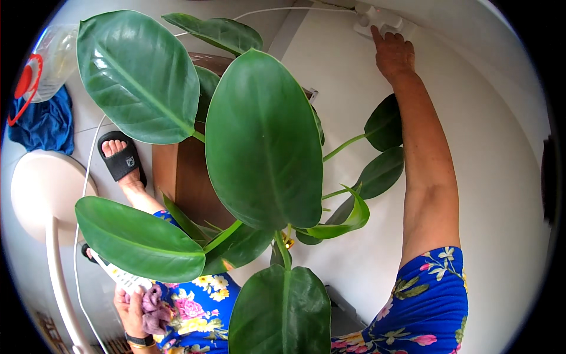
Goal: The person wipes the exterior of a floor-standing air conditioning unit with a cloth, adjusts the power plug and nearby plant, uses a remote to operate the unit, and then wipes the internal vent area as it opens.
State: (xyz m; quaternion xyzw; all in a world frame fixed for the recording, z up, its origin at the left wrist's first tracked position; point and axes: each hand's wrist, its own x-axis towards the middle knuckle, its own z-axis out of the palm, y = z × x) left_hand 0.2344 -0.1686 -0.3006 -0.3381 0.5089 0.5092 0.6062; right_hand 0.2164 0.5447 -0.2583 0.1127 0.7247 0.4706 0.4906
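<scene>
My right arm stretches far up along the wall. The index finger of my right hand (394,54) is extended onto a white wall socket (380,22) with plugs in it; the other fingers are bent and nothing shows in them. Low on the left, my left hand (133,312) is closed around a crumpled purple cloth (154,311). A flat white piece with grey markings (125,277) sticks up from the same hand, partly covered by a leaf. Between my arms a large green potted plant (265,141) fills the middle and hides much behind it.
Behind the leaves stands a brown wooden box-like piece (194,171). A white lamp (50,194) with a round base and a curved stem is at left, near a white cable (88,159). A blue cloth (50,127) and a clear container with a red handle (53,65) lie beyond.
</scene>
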